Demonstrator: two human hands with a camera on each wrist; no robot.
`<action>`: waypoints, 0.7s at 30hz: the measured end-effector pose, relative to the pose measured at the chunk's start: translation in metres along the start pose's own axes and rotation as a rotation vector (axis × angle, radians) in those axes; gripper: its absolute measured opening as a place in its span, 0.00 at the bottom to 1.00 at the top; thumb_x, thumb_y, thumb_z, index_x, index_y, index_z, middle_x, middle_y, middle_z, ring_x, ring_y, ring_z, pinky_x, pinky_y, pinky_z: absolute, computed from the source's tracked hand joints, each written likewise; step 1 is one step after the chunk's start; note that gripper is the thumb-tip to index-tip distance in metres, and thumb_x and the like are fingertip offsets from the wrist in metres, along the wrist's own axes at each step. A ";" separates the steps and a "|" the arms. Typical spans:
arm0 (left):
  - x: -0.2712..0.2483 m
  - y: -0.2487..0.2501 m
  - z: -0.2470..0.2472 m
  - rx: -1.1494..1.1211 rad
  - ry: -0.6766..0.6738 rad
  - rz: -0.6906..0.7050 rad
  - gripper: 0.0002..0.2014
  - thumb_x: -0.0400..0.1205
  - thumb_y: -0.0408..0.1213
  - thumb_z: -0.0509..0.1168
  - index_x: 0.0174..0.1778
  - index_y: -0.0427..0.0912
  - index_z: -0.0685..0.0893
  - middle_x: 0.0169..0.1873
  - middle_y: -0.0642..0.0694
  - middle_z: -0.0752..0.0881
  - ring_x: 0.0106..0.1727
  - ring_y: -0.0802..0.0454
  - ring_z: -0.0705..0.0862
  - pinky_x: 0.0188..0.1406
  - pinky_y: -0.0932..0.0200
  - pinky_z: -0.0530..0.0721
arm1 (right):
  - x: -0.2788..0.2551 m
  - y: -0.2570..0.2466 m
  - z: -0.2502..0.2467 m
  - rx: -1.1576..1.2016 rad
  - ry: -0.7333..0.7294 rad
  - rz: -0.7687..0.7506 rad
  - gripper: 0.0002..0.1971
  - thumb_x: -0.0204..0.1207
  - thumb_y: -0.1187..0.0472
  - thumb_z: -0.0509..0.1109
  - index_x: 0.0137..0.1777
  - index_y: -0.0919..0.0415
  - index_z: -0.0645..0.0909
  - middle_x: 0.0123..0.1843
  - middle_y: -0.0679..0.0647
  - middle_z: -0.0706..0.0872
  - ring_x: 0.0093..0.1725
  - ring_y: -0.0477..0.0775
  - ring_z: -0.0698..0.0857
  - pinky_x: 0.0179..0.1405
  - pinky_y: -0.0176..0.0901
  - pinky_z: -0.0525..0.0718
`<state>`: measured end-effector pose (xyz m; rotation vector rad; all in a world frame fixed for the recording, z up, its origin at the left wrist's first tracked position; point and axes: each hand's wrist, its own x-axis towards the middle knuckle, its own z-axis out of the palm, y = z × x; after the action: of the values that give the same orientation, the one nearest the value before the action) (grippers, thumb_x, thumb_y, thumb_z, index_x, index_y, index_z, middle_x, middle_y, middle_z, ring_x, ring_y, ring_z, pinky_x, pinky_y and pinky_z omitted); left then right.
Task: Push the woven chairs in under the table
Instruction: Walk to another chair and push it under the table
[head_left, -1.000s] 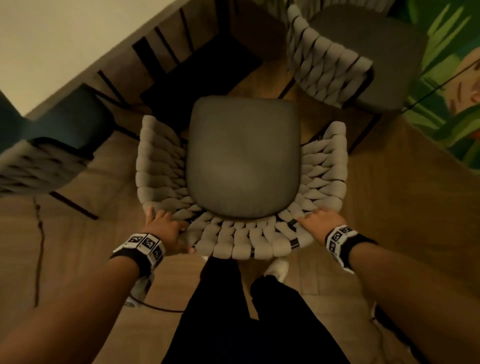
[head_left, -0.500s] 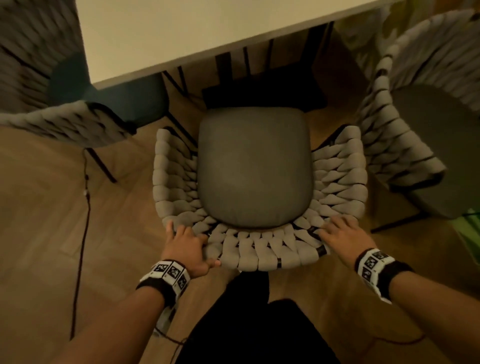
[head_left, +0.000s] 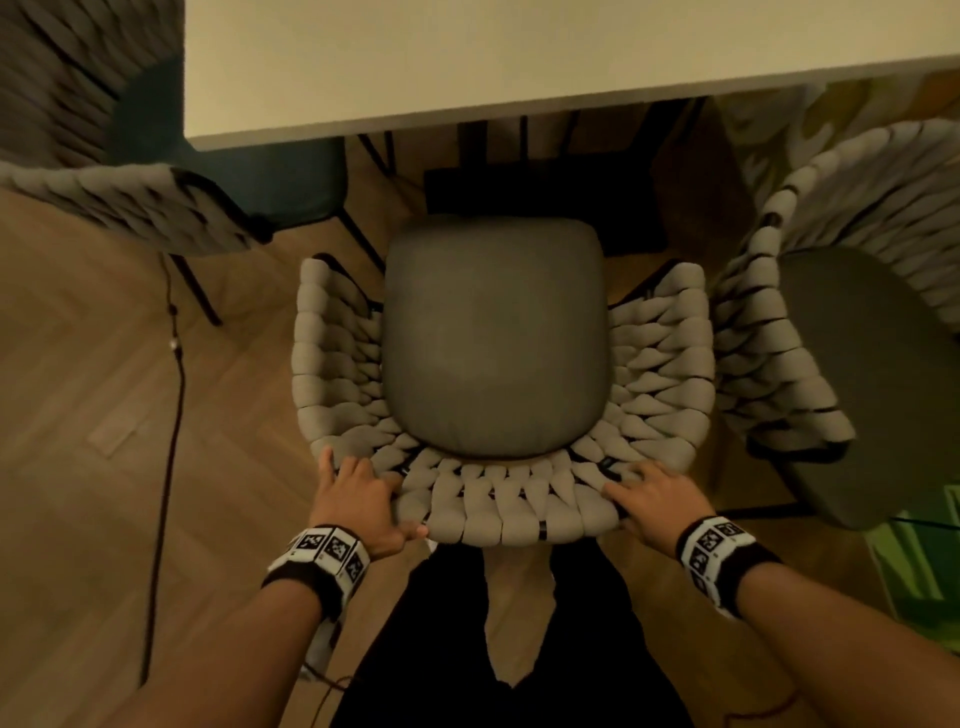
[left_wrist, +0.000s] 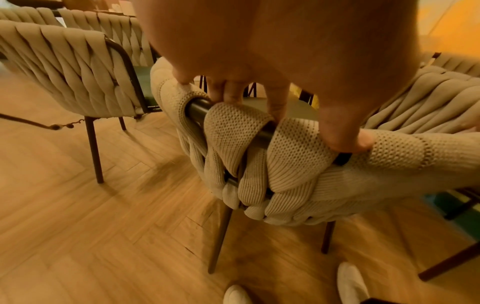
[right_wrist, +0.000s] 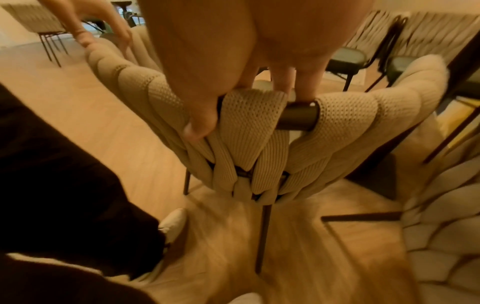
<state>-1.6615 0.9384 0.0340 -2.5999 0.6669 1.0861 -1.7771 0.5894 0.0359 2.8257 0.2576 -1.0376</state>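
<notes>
A woven beige chair (head_left: 498, 512) with a dark grey seat cushion (head_left: 496, 338) stands right in front of me, its seat front a short way from the edge of the pale table (head_left: 467, 57). My left hand (head_left: 358, 499) grips the top rail of the backrest at its left corner, fingers over the rim and thumb behind. My right hand (head_left: 652, 499) grips the rail at the right corner. The left wrist view shows fingers (left_wrist: 233, 92) hooked over the dark metal rail (left_wrist: 197, 107). In the right wrist view the thumb (right_wrist: 200, 121) presses the woven bands (right_wrist: 249, 131).
A second woven chair (head_left: 130, 202) stands at the left with its seat under the table. A third woven chair (head_left: 841, 332) stands close on the right, angled. A black cable (head_left: 174, 415) runs over the herringbone wood floor (head_left: 104, 467). My legs (head_left: 426, 649) are behind the chair.
The chair has turned to face the table squarely and come nearer to its edge. Both hands have stayed on the backrest rail.
</notes>
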 end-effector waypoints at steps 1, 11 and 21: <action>0.003 0.010 -0.001 -0.023 0.004 -0.018 0.41 0.66 0.80 0.51 0.67 0.59 0.79 0.62 0.44 0.80 0.72 0.41 0.70 0.81 0.29 0.42 | 0.003 0.015 -0.007 -0.018 -0.009 -0.010 0.25 0.49 0.45 0.85 0.48 0.45 0.86 0.38 0.50 0.92 0.49 0.58 0.90 0.44 0.51 0.88; 0.031 0.063 -0.026 -0.098 0.024 -0.150 0.39 0.66 0.80 0.54 0.68 0.64 0.79 0.63 0.44 0.81 0.73 0.41 0.70 0.82 0.30 0.45 | 0.029 0.101 -0.026 -0.044 0.009 -0.080 0.15 0.82 0.57 0.60 0.67 0.49 0.75 0.69 0.51 0.83 0.74 0.57 0.72 0.71 0.51 0.68; 0.034 0.062 -0.029 -0.088 -0.028 -0.147 0.38 0.68 0.79 0.53 0.72 0.64 0.76 0.68 0.45 0.79 0.76 0.42 0.68 0.81 0.28 0.45 | 0.029 0.097 -0.024 0.110 0.020 -0.001 0.16 0.81 0.60 0.62 0.68 0.49 0.77 0.68 0.56 0.81 0.74 0.59 0.71 0.76 0.53 0.66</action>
<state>-1.6538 0.8624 0.0267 -2.6532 0.4229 1.1271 -1.7210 0.5024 0.0400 2.9354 0.2105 -1.0555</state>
